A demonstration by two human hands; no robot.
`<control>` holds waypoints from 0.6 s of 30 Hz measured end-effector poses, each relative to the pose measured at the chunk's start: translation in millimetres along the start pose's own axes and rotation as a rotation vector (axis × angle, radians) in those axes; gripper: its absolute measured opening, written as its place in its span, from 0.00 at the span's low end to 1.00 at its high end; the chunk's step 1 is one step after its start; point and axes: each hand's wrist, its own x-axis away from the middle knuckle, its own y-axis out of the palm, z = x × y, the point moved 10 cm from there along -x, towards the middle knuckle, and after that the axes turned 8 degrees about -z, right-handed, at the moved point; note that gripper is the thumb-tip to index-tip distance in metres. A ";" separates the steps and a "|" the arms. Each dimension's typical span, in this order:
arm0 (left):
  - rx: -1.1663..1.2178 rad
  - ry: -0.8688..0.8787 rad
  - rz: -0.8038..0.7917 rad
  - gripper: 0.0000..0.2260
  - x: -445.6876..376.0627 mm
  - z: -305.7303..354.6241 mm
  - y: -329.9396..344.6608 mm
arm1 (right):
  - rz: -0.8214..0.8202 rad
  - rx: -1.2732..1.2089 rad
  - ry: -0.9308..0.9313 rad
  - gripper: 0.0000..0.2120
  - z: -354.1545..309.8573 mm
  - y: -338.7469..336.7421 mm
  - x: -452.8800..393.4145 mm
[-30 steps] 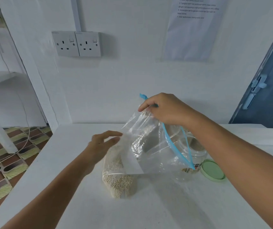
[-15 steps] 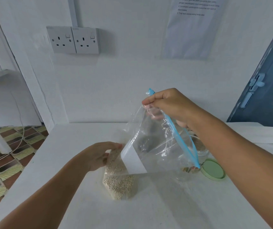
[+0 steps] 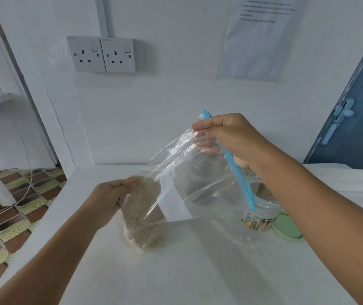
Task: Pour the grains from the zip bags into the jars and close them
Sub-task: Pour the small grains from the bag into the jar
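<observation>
My right hand (image 3: 231, 137) pinches the blue zip top of the clear zip bag (image 3: 189, 183), lifted in the middle of the frame. My left hand (image 3: 110, 198) grips its lower end, full of pale grains (image 3: 143, 219), on the white counter (image 3: 198, 271). The open jar (image 3: 261, 214) at right seems to hold some grains. A green lid (image 3: 286, 227) lies beside it.

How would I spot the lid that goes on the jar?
Start at the white table and follow its right side to the clear plastic jar behind the zip bag's blue strip. The lid lies flat right of the jar's base, partly behind the right forearm: a pale green round disc, the table's only green thing.
</observation>
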 end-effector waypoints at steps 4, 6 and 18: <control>-0.170 0.167 0.108 0.08 8.2 54.8 -20.7 | 0.092 -0.041 -0.090 0.16 -2.3 -5.0 0.4; -0.230 0.244 0.164 0.08 13.9 74.9 -27.4 | 0.124 -0.079 -0.107 0.18 6.2 -6.0 3.1; -0.456 0.372 0.214 0.07 41.4 73.0 -8.8 | 0.224 -0.074 -0.114 0.09 64.1 -11.0 19.2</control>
